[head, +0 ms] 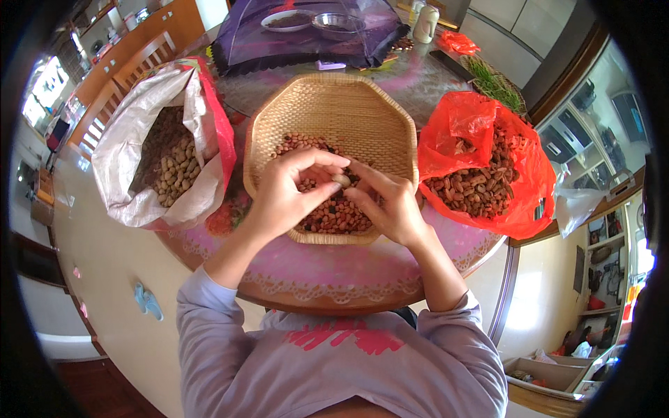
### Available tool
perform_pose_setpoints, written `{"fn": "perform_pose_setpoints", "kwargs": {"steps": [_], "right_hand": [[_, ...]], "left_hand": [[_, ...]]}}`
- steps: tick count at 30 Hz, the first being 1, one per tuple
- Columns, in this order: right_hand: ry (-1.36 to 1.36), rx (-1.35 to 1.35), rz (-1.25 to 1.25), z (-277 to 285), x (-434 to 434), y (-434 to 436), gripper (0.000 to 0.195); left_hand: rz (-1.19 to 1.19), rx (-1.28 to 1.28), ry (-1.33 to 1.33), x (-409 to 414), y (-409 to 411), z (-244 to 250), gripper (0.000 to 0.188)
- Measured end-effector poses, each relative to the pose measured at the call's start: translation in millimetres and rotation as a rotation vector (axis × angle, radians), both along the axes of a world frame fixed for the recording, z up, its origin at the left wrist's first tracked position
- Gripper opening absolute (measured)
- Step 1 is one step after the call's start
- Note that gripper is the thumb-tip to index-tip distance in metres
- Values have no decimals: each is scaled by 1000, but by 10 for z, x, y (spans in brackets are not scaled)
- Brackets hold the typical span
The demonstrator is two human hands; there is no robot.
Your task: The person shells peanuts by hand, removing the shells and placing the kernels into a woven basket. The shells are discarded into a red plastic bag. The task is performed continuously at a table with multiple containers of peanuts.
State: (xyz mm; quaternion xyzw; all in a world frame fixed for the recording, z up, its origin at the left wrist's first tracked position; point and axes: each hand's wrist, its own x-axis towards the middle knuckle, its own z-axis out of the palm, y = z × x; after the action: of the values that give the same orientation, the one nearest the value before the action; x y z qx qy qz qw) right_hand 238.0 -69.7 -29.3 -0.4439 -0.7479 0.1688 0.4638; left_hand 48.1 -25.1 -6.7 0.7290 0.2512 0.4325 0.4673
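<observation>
My left hand [292, 183] and my right hand [391, 201] meet over an octagonal woven basket [334, 102]. Between their fingertips they hold a pale unshelled peanut [341, 181]; both thumbs are close to it. Reddish shelled peanut kernels [339, 215] cover the basket's bottom, some dark bits among them, partly hidden by my hands. To the left stands a white woven sack [125, 141], its mouth wide, with unshelled peanuts [179, 170] inside. On the right, a red plastic bag [457, 117] contains a heap of brown peanut shells [478, 190].
The round table [334, 271] has a pink lace-edged cover. At its far side a purple mesh food cover [240, 36] stands over a white plate [287, 21] and a metal bowl [338, 26]. A thermos jug [426, 25] and a tray of green stalks [491, 83] are back right.
</observation>
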Motion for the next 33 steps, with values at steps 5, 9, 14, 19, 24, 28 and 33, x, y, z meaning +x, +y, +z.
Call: {"fn": "perform_pose_setpoints", "kwargs": {"steps": [5, 9, 14, 19, 24, 28, 33], "right_hand": [[-50, 37, 82, 37, 20, 15, 24], [-7, -12, 140, -47, -13, 1, 20], [-23, -128, 165, 25, -28, -22, 18], [56, -154, 181, 51, -41, -29, 25], [87, -155, 183, 50, -37, -26, 22], [70, -117, 243, -26, 15, -20, 15], [94, -37, 271, -24, -20, 1, 11]], "left_hand": [[-38, -205, -194, 103, 2, -202, 22], [-77, -312, -224, 49, -11, -322, 15], [-37, -132, -178, 56, -16, -373, 10], [-93, -256, -234, 68, -41, -382, 8], [-199, -463, -365, 62, -82, -349, 19], [-209, -348, -266, 62, -114, -349, 37], [-181, -283, -311, 66, -89, -422, 23]]}}
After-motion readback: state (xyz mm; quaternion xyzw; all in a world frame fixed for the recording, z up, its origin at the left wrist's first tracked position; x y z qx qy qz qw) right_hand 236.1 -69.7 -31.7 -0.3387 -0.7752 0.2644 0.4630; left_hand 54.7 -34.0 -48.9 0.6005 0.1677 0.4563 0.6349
